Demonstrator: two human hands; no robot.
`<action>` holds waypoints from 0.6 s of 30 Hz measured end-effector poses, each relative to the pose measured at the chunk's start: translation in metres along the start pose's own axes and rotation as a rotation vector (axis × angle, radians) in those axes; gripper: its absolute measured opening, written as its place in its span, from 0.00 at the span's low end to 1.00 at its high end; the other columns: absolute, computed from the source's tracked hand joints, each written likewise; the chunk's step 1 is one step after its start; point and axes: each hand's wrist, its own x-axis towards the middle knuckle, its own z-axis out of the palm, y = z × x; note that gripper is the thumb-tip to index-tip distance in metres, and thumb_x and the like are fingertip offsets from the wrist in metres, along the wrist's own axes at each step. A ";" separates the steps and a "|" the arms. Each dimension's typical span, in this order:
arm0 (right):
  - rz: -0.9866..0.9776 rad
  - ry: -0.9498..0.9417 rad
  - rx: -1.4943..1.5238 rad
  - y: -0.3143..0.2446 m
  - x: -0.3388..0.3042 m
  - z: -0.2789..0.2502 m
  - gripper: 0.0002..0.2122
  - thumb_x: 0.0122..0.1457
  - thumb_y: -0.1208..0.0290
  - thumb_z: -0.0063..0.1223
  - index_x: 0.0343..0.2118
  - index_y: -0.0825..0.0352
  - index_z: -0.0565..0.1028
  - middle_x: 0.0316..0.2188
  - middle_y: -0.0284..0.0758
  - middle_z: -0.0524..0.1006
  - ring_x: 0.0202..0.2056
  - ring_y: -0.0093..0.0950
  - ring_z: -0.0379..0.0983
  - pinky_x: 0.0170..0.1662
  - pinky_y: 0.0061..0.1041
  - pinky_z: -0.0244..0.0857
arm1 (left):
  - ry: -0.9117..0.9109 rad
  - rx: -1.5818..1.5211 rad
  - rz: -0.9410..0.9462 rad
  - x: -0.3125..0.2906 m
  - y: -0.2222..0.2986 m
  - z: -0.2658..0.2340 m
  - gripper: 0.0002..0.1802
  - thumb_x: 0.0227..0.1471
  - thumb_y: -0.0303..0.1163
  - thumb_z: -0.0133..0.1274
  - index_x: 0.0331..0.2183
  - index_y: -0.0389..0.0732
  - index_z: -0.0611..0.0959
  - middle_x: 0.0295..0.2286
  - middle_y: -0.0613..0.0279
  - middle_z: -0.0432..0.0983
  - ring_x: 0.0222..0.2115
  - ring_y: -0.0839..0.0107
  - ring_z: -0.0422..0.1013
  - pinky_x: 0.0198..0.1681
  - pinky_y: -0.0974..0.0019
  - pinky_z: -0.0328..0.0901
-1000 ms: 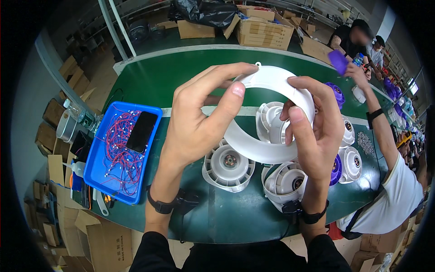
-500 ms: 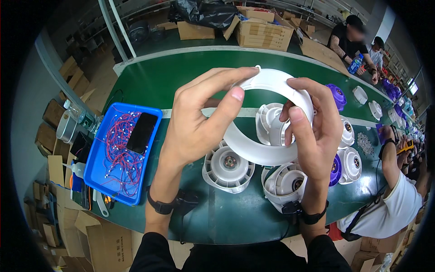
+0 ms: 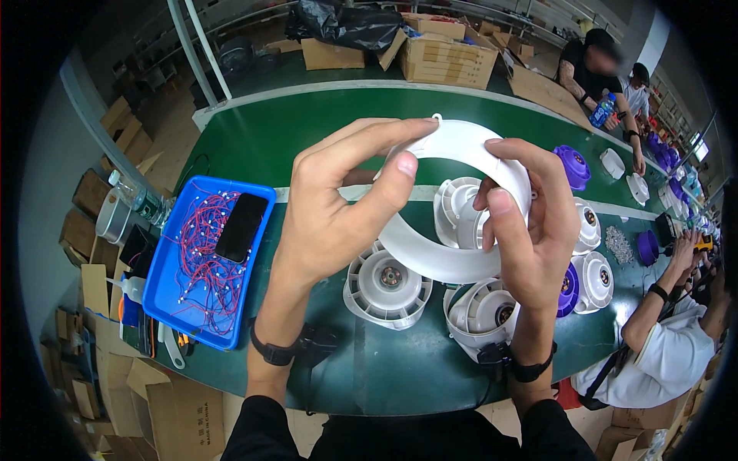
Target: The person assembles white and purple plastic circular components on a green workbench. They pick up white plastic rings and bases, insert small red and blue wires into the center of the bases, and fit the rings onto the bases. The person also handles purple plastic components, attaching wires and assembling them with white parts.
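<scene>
A white plastic ring [image 3: 442, 263] is held up above the green table by both hands. My left hand [image 3: 334, 196] pinches its upper left part between thumb and fingers. My right hand [image 3: 536, 211] is closed round its right side, thumb on the near face. Below the ring stands a round white fan housing [image 3: 390, 278] with a finned rim. Another white housing [image 3: 484, 311] lies tilted beside my right wrist. Through the ring's opening a further white housing [image 3: 455, 201] shows in part.
At the left stands a blue tray [image 3: 171, 284] of red wires with a black phone [image 3: 241, 227] on top. White housings [image 3: 593, 280] and a purple housing [image 3: 572, 167] stand to the right, near small clear parts [image 3: 619, 244]. A co-worker's arm [image 3: 649, 311] reaches in at the right.
The ring has tipped slightly in my hands, and both hands keep their hold. At the right, the co-worker's arm has shifted away, and a purple part now stands on the table there.
</scene>
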 end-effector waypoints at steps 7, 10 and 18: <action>-0.007 -0.003 0.009 0.001 0.000 0.001 0.15 0.55 0.73 0.59 0.46 0.70 0.75 0.37 0.38 0.79 0.34 0.24 0.75 0.35 0.20 0.66 | 0.047 -0.053 0.034 0.001 -0.007 0.001 0.17 0.57 0.31 0.52 0.47 0.37 0.83 0.40 0.54 0.80 0.39 0.69 0.77 0.36 0.68 0.72; 0.007 -0.002 0.015 0.001 0.001 0.001 0.15 0.56 0.73 0.58 0.46 0.70 0.75 0.37 0.38 0.79 0.33 0.23 0.75 0.35 0.19 0.66 | 0.034 -0.047 0.068 0.001 -0.009 0.000 0.17 0.57 0.29 0.50 0.47 0.37 0.83 0.40 0.53 0.80 0.39 0.68 0.77 0.37 0.69 0.72; -0.003 0.008 -0.054 0.001 0.005 0.002 0.14 0.57 0.73 0.57 0.46 0.70 0.75 0.39 0.39 0.79 0.34 0.23 0.75 0.36 0.21 0.67 | 0.127 -0.166 -0.070 0.005 -0.019 -0.011 0.14 0.59 0.27 0.44 0.37 0.29 0.82 0.35 0.56 0.79 0.35 0.74 0.73 0.40 0.71 0.68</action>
